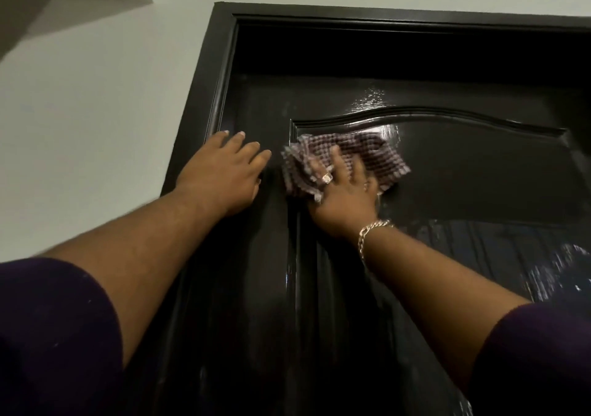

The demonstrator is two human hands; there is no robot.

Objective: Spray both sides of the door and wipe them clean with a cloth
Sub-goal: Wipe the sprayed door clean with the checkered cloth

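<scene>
Room: pale wall point(96, 111), dark glossy door point(463, 175).
Right hand point(343, 198): flat, fingers spread, pressing checked cloth point(367, 156) on upper panel.
Left hand point(220, 172): flat, bracing door's left edge.
Progress: wet streaks lower right, so mid-wipe; other side probably left.

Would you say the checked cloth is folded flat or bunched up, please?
Bunched up: the checked cloth lies crumpled under the right hand against the door.

Dim, glare on door point(415, 166), blurred edges
</scene>
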